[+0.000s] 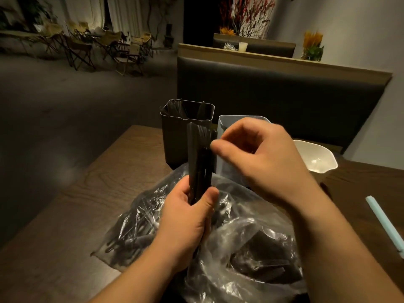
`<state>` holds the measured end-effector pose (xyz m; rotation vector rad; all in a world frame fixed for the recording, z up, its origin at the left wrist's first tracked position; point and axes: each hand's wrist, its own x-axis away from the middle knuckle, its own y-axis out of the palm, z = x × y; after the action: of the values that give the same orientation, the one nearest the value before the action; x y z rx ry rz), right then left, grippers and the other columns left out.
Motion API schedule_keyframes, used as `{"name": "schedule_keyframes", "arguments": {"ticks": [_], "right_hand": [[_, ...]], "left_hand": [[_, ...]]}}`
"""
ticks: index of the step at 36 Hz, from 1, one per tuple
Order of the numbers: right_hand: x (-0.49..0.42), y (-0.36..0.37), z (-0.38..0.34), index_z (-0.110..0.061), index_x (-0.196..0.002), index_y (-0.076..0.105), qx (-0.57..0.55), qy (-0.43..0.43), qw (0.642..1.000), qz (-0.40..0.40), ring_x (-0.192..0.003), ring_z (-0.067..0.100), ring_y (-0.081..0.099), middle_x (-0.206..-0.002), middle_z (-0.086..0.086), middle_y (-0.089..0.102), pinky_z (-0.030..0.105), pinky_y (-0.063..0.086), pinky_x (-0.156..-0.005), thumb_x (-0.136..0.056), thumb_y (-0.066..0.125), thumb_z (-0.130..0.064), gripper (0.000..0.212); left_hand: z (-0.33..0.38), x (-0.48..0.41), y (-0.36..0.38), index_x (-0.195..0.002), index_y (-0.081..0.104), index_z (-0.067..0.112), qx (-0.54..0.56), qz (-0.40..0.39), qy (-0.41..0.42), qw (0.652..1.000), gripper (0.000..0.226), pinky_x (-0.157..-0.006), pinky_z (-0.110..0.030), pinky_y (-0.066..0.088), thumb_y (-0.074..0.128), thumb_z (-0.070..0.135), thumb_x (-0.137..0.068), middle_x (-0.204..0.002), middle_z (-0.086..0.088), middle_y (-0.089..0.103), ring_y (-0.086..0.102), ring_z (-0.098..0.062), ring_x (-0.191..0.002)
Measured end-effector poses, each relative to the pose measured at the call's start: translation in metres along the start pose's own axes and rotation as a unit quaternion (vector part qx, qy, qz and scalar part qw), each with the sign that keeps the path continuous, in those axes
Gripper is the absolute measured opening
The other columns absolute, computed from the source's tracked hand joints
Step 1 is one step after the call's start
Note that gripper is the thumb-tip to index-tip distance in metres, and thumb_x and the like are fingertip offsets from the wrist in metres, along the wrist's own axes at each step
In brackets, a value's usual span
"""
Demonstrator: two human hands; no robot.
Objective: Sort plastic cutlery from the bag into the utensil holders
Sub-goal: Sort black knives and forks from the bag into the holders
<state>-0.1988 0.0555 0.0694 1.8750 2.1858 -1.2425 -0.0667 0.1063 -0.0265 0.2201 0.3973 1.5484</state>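
My left hand [188, 217] grips a bundle of black plastic cutlery [197, 158] upright by its lower ends, above a clear plastic bag [244, 241] filled with more black cutlery. My right hand [260, 154] pinches the top of one piece in that bundle with thumb and forefinger. Behind the bundle stands a dark holder [175, 136] with several black utensils in it. A light blue-grey holder [229, 121] sits to its right, mostly hidden by my right hand. A white holder [317, 154] stands further right.
All of this rests on a dark wooden table [87, 193]. A pale blue stick-like object [384, 221] lies near the right edge. A dark padded bench back [273, 88] rises behind the table. Folding chairs [91, 47] stand far off at the left.
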Motion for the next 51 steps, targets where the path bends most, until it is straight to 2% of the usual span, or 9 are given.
{"name": "schedule_keyframes", "arguments": {"ticks": [4,7,11,21,26,32,36,45,51], "right_hand": [[0.006,0.021,-0.005,-0.031,-0.087,0.064,0.099,0.021,0.995,0.022,-0.070,0.001,0.063,-0.072,-0.014,0.064,0.024,0.055,-0.063,-0.071,0.067,-0.063,0.036],[0.004,0.025,0.002,-0.027,-0.080,0.067,0.071,0.038,0.996,0.047,-0.070,0.003,0.065,-0.070,-0.012,0.067,0.035,0.058,-0.068,-0.081,0.073,-0.046,0.020],[0.001,0.025,0.013,-0.025,-0.080,0.070,-0.015,0.085,0.996,0.025,-0.071,0.011,0.070,-0.072,-0.004,0.071,0.043,0.061,-0.066,-0.084,0.076,-0.029,0.008],[-0.002,0.021,0.016,-0.004,-0.093,0.065,-0.206,0.133,0.969,0.042,-0.059,0.024,0.069,-0.071,0.018,0.066,0.037,0.059,-0.054,-0.087,0.072,-0.003,0.009],[-0.012,0.002,0.016,-0.006,-0.105,0.060,-0.227,0.099,0.954,0.171,-0.059,0.014,0.068,-0.081,0.004,0.066,0.026,0.057,-0.049,-0.093,0.065,-0.002,0.013],[-0.027,-0.026,0.033,-0.006,-0.129,0.046,-0.105,-0.027,0.888,0.447,-0.105,0.000,0.065,-0.119,-0.005,0.057,0.019,0.056,-0.082,-0.093,0.065,-0.010,0.041],[-0.048,-0.028,0.049,-0.007,-0.127,0.042,-0.016,-0.086,0.858,0.506,-0.118,-0.013,0.050,-0.124,-0.007,0.046,0.009,0.044,-0.094,-0.092,0.064,-0.012,0.042],[-0.047,-0.008,0.082,-0.015,-0.126,0.053,0.169,-0.085,0.926,0.326,-0.101,0.017,0.060,-0.113,0.011,0.063,0.009,0.040,-0.075,-0.095,0.060,-0.010,0.032],[-0.034,-0.001,0.084,-0.018,-0.097,0.072,0.305,-0.035,0.937,0.164,-0.098,0.032,0.058,-0.095,0.003,0.071,0.040,0.035,-0.082,-0.093,0.053,-0.034,0.025]], "left_hand": [[-0.008,-0.001,-0.005,-0.098,0.064,0.025,-0.085,0.027,0.043,0.995,0.075,-0.045,-0.020,0.034,0.082,0.078,-0.048,-0.060,0.011,0.048,0.042,-0.002,-0.048],[-0.008,-0.003,-0.006,-0.098,0.064,0.030,-0.091,0.042,0.056,0.993,0.072,-0.047,-0.019,0.034,0.072,0.085,-0.053,-0.060,0.015,0.049,0.044,-0.002,-0.049],[-0.005,-0.003,-0.003,-0.100,0.065,0.028,-0.081,0.046,0.047,0.995,0.039,-0.045,-0.013,0.039,0.061,0.062,-0.083,-0.059,0.019,0.057,0.053,0.001,-0.049],[0.002,0.000,0.004,-0.104,0.061,0.011,0.006,0.027,-0.018,0.999,0.021,-0.042,-0.013,0.041,0.044,0.023,-0.105,-0.057,0.010,0.059,0.053,-0.001,-0.044],[0.001,-0.003,-0.001,-0.103,0.061,0.015,0.002,0.065,-0.048,0.997,0.012,-0.037,-0.024,0.034,0.055,0.025,-0.100,-0.068,-0.004,0.052,0.043,-0.013,-0.045],[0.004,-0.007,-0.002,-0.103,0.054,0.007,0.057,0.076,-0.078,0.992,0.012,-0.039,-0.024,0.037,0.055,0.019,-0.101,-0.070,-0.004,0.056,0.045,-0.014,-0.048],[0.004,-0.008,-0.002,-0.103,0.054,0.009,0.080,0.057,-0.094,0.991,0.004,-0.043,-0.025,0.041,0.054,0.013,-0.101,-0.072,-0.004,0.057,0.048,-0.015,-0.052],[0.009,-0.007,-0.002,-0.118,0.055,0.008,0.120,0.007,-0.109,0.987,0.019,-0.048,-0.028,0.049,0.053,0.012,-0.100,-0.078,-0.007,0.058,0.054,-0.017,-0.056],[0.008,-0.005,-0.002,-0.120,0.054,0.006,0.110,-0.009,-0.103,0.989,0.020,-0.050,-0.029,0.051,0.052,0.012,-0.101,-0.080,-0.008,0.059,0.055,-0.018,-0.058]]}}
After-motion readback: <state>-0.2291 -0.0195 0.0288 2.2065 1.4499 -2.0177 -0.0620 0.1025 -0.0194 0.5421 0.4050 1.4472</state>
